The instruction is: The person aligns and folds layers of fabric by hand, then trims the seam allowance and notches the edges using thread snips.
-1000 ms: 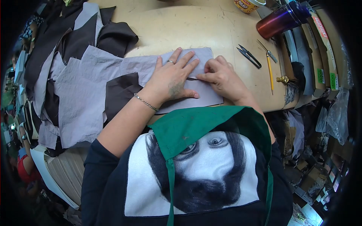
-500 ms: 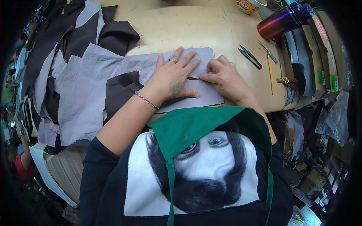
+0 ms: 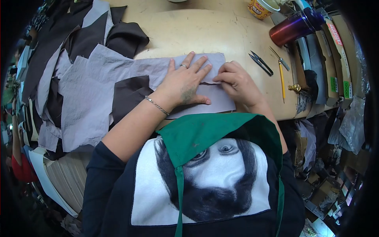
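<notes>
Light grey fabric (image 3: 90, 94) stretches across the table in front of me, with a dark brown piece (image 3: 132, 94) lying over part of it. My left hand (image 3: 185, 83) presses flat on the cloth, fingers spread, a ring and a chain bracelet on it. Close to its right, my right hand (image 3: 237, 81) pinches the fabric's edge between thumb and fingers. A dark slit between two grey layers runs from under the left hand to the right fingertips.
Thread snips (image 3: 261, 64), a yellow pencil (image 3: 282, 81) and a metal pointed tool (image 3: 280, 57) lie to the right. Behind them are a purple-red bottle (image 3: 294, 27) and a paper cup (image 3: 262, 8). Dark fabric (image 3: 55, 39) is heaped at left.
My right fingers have drawn in tighter at the fabric edge and shifted slightly. The left hand stays flat on the cloth. The whole view has moved a little.
</notes>
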A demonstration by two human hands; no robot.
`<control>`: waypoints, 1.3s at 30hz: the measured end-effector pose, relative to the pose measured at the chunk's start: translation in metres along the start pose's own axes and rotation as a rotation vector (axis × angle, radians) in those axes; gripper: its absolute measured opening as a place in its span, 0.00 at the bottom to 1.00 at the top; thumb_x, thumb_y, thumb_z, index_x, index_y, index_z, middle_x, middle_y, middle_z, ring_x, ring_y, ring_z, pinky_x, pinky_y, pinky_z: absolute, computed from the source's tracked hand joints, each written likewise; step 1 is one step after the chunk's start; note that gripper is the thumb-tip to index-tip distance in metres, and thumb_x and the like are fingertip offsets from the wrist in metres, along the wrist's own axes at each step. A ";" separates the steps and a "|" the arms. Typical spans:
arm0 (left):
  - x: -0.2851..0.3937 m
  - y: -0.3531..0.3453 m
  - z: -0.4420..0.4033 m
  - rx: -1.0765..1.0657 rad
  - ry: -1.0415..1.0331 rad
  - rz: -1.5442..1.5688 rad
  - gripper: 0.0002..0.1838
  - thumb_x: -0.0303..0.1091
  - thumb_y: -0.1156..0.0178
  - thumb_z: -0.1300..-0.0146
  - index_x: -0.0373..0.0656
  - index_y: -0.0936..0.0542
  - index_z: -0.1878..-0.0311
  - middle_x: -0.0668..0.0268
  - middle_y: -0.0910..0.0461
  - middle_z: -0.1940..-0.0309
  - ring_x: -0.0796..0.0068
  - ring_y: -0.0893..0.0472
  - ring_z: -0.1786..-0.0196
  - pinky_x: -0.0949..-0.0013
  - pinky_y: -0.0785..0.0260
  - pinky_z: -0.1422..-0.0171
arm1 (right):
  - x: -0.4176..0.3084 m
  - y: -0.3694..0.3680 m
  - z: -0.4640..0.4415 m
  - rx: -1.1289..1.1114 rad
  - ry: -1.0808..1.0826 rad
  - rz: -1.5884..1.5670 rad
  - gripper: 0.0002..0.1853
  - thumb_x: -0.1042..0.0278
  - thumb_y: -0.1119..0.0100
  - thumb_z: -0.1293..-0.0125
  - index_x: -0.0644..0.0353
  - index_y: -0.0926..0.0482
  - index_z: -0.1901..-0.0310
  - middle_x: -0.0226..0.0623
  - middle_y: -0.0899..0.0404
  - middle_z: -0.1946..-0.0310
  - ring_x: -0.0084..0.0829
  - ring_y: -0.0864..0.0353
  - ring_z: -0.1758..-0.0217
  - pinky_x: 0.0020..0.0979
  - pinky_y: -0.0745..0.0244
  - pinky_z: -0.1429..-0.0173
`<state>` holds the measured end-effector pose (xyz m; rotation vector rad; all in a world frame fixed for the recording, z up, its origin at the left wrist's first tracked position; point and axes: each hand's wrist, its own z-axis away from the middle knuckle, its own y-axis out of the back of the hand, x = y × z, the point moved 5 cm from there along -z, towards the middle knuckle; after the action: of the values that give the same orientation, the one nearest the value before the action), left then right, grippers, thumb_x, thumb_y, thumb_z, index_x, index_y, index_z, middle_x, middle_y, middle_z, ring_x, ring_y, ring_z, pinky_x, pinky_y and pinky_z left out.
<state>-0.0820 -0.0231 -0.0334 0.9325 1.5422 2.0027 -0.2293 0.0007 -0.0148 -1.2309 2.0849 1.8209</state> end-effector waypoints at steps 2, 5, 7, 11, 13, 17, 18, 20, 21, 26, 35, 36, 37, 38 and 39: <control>-0.001 -0.002 0.001 0.016 -0.008 0.014 0.54 0.70 0.37 0.57 0.52 0.41 0.29 0.64 0.47 0.26 0.53 0.50 0.24 0.29 0.52 0.32 | -0.001 -0.014 -0.003 0.015 -0.011 -0.136 0.09 0.82 0.43 0.53 0.59 0.18 0.70 0.34 0.25 0.70 0.37 0.25 0.61 0.35 0.28 0.54; -0.007 0.001 0.008 0.079 0.033 0.098 0.51 0.68 0.36 0.56 0.53 0.38 0.30 0.64 0.46 0.26 0.53 0.49 0.24 0.27 0.54 0.32 | 0.004 -0.024 -0.003 -0.010 -0.074 -0.217 0.09 0.83 0.45 0.53 0.60 0.18 0.70 0.36 0.25 0.71 0.38 0.24 0.62 0.34 0.27 0.54; -0.013 0.007 0.013 0.045 0.097 0.006 0.49 0.67 0.36 0.56 0.57 0.36 0.31 0.65 0.46 0.26 0.54 0.49 0.24 0.25 0.55 0.33 | 0.007 -0.024 0.000 -0.012 -0.097 -0.251 0.10 0.84 0.45 0.53 0.60 0.18 0.69 0.36 0.25 0.70 0.38 0.24 0.62 0.33 0.27 0.54; -0.022 0.007 0.020 0.049 0.151 -0.030 0.46 0.68 0.36 0.57 0.68 0.35 0.32 0.69 0.47 0.26 0.53 0.49 0.25 0.23 0.55 0.34 | 0.012 -0.028 0.000 -0.034 -0.163 -0.342 0.12 0.85 0.46 0.53 0.60 0.17 0.68 0.36 0.25 0.70 0.36 0.24 0.62 0.32 0.27 0.55; -0.023 0.008 0.021 0.052 0.161 -0.045 0.46 0.69 0.36 0.57 0.70 0.36 0.31 0.69 0.47 0.26 0.53 0.49 0.25 0.24 0.55 0.34 | 0.011 -0.028 0.000 -0.042 -0.154 -0.335 0.13 0.85 0.46 0.52 0.60 0.17 0.67 0.36 0.25 0.70 0.36 0.24 0.62 0.32 0.27 0.55; -0.024 0.006 0.021 0.068 0.155 -0.034 0.46 0.70 0.37 0.57 0.70 0.35 0.32 0.68 0.47 0.26 0.53 0.49 0.24 0.24 0.55 0.33 | 0.010 -0.029 0.000 -0.052 -0.122 -0.289 0.14 0.85 0.46 0.52 0.59 0.16 0.67 0.36 0.26 0.69 0.37 0.25 0.62 0.33 0.28 0.55; -0.024 0.005 0.022 0.074 0.150 -0.030 0.46 0.70 0.37 0.57 0.70 0.35 0.32 0.67 0.46 0.26 0.53 0.49 0.24 0.24 0.56 0.33 | 0.010 -0.030 0.000 -0.052 -0.121 -0.282 0.14 0.85 0.46 0.52 0.59 0.16 0.67 0.36 0.26 0.69 0.37 0.25 0.62 0.33 0.28 0.56; -0.024 0.006 0.022 0.070 0.159 -0.041 0.46 0.71 0.37 0.58 0.70 0.35 0.32 0.66 0.47 0.26 0.51 0.50 0.24 0.25 0.56 0.33 | 0.010 -0.031 0.000 -0.058 -0.130 -0.273 0.14 0.85 0.46 0.52 0.58 0.15 0.66 0.36 0.26 0.69 0.37 0.25 0.62 0.33 0.28 0.55; -0.024 0.006 0.022 0.069 0.163 -0.047 0.46 0.71 0.38 0.58 0.71 0.35 0.32 0.65 0.47 0.26 0.51 0.50 0.24 0.25 0.56 0.33 | 0.010 -0.032 -0.001 -0.064 -0.140 -0.271 0.14 0.85 0.46 0.52 0.58 0.15 0.66 0.36 0.27 0.69 0.37 0.26 0.61 0.33 0.28 0.55; -0.024 0.009 0.022 0.040 0.178 -0.096 0.48 0.74 0.39 0.59 0.75 0.38 0.31 0.62 0.50 0.25 0.49 0.53 0.24 0.24 0.55 0.34 | 0.006 -0.034 -0.003 -0.079 -0.127 -0.216 0.15 0.83 0.45 0.51 0.54 0.14 0.65 0.35 0.27 0.69 0.37 0.26 0.60 0.34 0.29 0.52; -0.026 0.008 0.021 0.014 0.182 -0.154 0.51 0.78 0.42 0.62 0.79 0.41 0.30 0.60 0.53 0.25 0.49 0.56 0.23 0.22 0.55 0.35 | -0.002 -0.036 -0.006 -0.155 -0.134 -0.066 0.16 0.77 0.44 0.46 0.46 0.13 0.61 0.33 0.26 0.66 0.36 0.27 0.58 0.34 0.28 0.49; -0.026 0.008 0.021 0.011 0.180 -0.157 0.51 0.79 0.43 0.62 0.79 0.41 0.30 0.60 0.53 0.25 0.49 0.57 0.23 0.22 0.56 0.35 | -0.002 -0.036 -0.006 -0.161 -0.133 -0.050 0.15 0.77 0.44 0.45 0.46 0.13 0.61 0.33 0.26 0.66 0.36 0.27 0.58 0.34 0.28 0.50; -0.026 0.008 0.021 0.011 0.178 -0.155 0.51 0.79 0.43 0.62 0.79 0.41 0.30 0.60 0.53 0.25 0.49 0.57 0.23 0.22 0.56 0.35 | -0.003 -0.036 -0.006 -0.168 -0.133 -0.034 0.15 0.77 0.44 0.45 0.45 0.13 0.61 0.33 0.26 0.66 0.36 0.27 0.57 0.34 0.29 0.50; -0.026 0.008 0.021 0.012 0.177 -0.153 0.51 0.79 0.43 0.62 0.79 0.42 0.30 0.60 0.53 0.25 0.49 0.57 0.23 0.22 0.56 0.35 | -0.004 -0.034 -0.005 -0.167 -0.140 -0.015 0.15 0.76 0.44 0.45 0.45 0.13 0.61 0.32 0.26 0.66 0.36 0.27 0.57 0.34 0.29 0.50; -0.026 0.007 0.021 0.012 0.176 -0.151 0.51 0.79 0.43 0.62 0.79 0.42 0.30 0.60 0.53 0.25 0.49 0.57 0.23 0.22 0.56 0.35 | -0.005 -0.031 -0.005 -0.166 -0.148 0.004 0.15 0.76 0.44 0.45 0.44 0.13 0.61 0.32 0.26 0.66 0.36 0.27 0.57 0.35 0.29 0.51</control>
<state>-0.0486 -0.0299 -0.0296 0.6371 1.6663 2.0133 -0.2042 0.0007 -0.0349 -1.0889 1.8935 2.0545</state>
